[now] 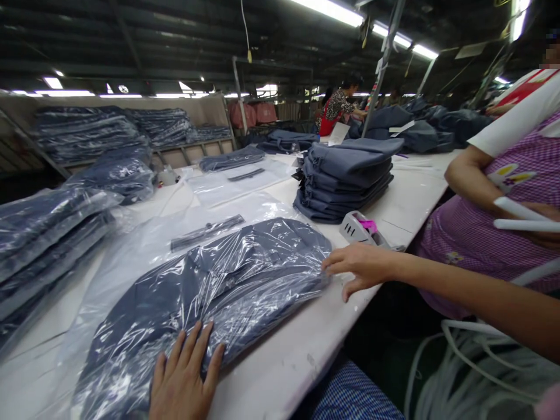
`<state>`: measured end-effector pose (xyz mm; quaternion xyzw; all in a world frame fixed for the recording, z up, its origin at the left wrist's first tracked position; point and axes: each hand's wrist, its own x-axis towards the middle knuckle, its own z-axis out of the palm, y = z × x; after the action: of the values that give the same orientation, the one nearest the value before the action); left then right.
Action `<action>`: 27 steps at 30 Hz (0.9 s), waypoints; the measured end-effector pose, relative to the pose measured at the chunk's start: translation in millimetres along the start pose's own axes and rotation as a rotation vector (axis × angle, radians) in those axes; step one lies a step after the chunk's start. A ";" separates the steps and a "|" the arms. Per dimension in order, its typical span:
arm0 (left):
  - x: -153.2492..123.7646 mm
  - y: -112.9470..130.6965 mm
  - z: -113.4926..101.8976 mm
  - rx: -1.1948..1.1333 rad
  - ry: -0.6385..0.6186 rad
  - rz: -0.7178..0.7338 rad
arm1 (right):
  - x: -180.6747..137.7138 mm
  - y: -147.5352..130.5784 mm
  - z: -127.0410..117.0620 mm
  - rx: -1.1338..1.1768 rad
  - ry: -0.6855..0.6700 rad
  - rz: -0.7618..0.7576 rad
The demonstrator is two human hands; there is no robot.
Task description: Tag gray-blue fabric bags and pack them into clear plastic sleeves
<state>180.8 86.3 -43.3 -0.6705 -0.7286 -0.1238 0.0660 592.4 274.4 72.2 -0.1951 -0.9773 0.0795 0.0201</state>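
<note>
A folded dark blue garment in a clear plastic bag (210, 286) lies on the white table (280, 373) in front of me. My left hand (184, 373) rests flat on the bag's near end, fingers stretched out. At the bag's right edge my right hand (356, 267) touches the plastic, its fingers held together and extended, the thumb below; whether it pinches the plastic I cannot make out.
A stack of unbagged folded blue garments (345, 178) stands behind, a white tape dispenser (361, 228) beside it. Bagged garments (44, 233) pile up at left, loose plastic bags (227, 186) lie further back. A person in a purple checked apron (499, 233) stands at right; another works far back.
</note>
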 end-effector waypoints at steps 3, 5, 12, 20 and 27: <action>0.4 1.0 -0.2 0.003 -0.005 0.009 | -4.5 3.7 5.0 -0.066 0.034 -0.064; 0.6 0.5 0.8 0.007 0.002 0.010 | -5.2 9.0 8.1 -0.065 0.120 -0.020; -0.1 -1.1 4.4 0.024 0.008 0.006 | -0.5 26.8 23.9 -0.031 0.312 0.250; -4.0 -12.7 16.0 0.032 0.000 0.036 | 9.9 53.5 35.0 0.247 0.284 0.386; -8.5 -26.0 22.6 0.047 -0.036 0.120 | 20.1 78.0 36.2 0.392 0.279 0.462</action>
<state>157.4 82.3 -69.6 -0.7132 -0.6909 -0.0905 0.0759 600.8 347.8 23.9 -0.4130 -0.8612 0.2409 0.1723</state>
